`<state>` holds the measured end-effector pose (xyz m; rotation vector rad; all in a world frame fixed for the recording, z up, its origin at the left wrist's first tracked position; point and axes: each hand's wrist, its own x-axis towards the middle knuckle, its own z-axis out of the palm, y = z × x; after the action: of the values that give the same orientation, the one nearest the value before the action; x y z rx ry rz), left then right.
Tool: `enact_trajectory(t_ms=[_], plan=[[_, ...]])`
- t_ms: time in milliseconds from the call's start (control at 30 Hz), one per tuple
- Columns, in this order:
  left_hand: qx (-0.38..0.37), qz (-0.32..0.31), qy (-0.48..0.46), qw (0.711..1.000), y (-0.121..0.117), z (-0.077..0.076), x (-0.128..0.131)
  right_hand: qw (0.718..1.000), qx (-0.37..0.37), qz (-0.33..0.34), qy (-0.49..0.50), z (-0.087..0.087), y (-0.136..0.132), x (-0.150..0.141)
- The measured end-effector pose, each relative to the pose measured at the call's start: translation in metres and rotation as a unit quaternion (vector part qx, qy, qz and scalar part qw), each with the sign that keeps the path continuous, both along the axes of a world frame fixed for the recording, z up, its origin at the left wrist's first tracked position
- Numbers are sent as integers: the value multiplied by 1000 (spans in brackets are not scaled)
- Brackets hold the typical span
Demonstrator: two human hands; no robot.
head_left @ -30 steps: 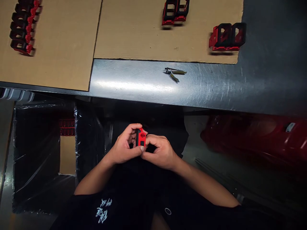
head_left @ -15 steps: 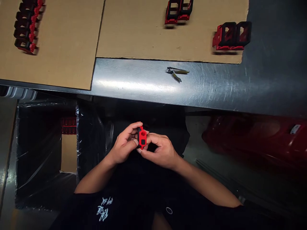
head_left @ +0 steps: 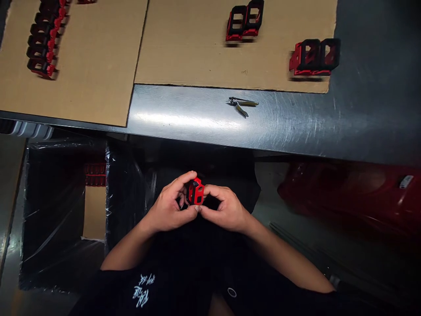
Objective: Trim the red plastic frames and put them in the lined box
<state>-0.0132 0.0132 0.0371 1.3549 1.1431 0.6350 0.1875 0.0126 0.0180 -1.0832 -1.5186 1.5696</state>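
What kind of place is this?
Likely a factory small-parts workstation: a steel workbench topped with cardboard sheets, identical red-and-black parts set out in batches, and small pliers within reach.

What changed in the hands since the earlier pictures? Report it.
The red-and-black plastic part has been rolled between the left hand and right hand; it now sits tilted, showing a black side beside its red face. Both hands still hold it. The small metal cutters and parts on the cardboard stayed put.
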Motion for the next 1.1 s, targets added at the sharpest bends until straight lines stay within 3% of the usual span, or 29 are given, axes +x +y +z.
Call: enact_trajectory(t_ms=[200,367,633,967,1100], plan=[[-31,-23,-9,999,-1,1,0,978,-154,-29,136,-2,5,13],[-89,-36,-87,992,-2,-1,0,950,-237,-51,198,-2,8,11],[-177,16,-186,966,-3,-3,1,936,-274,-61,214,-3,7,6],[-171,27,-143,975,-5,-5,-1,938,-280,-89,185,-1,8,4],[-181,12,-205,962,-5,-8,-1,945,-254,-70,195,1,8,6]])
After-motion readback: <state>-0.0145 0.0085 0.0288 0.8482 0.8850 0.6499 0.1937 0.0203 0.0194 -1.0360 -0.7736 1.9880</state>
